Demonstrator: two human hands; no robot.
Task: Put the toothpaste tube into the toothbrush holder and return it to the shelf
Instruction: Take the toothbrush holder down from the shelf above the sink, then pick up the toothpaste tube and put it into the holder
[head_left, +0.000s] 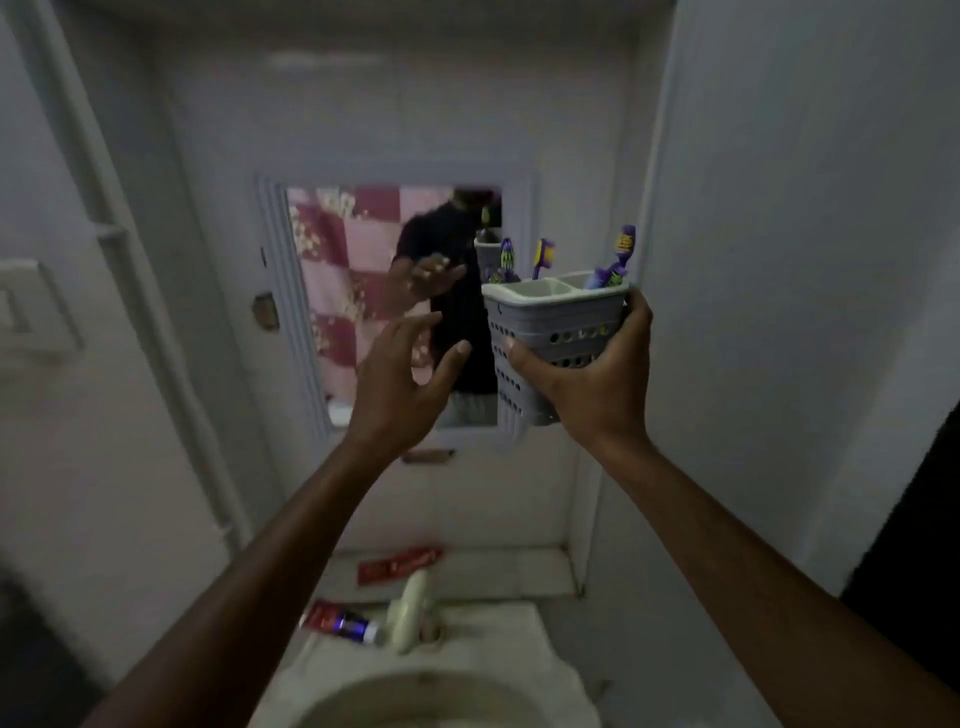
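Dim white bathroom walls close in around a wall mirror (395, 291) at the far side and a pale sink (415, 691) at the near bottom, with a faucet (410, 608) rising at its back edge. Up in front of the mirror's right side, the right hand (587, 374) holds the toothbrush holder (550, 332), a grey perforated plastic basket with a white divided rim, its fingers wrapped round the lower wall, thumb on the near face and the rest curled behind the right side. Several purple toothbrushes (615, 260) stand in it. The left hand (400, 374) hovers just left of the holder, empty, its fingers spread and slightly curled, touching nothing. The toothpaste tube (340, 621) lies well below on the sink's rim, left of the faucet, with its cap end pointing right; a red box (400, 564) lies on the ledge farther back. The tube looks light and soft-walled, likely to dent or bend if squeezed hard, and its glossy skin may be slippery if wet; a grasp across the firmer stretch near the cap seems the safest, so it can go in upright. The holder appears light and stiff, though a little top-heavy with the brushes, so a grasp low round the body suits it. Which shelf it belongs on cannot be told here.
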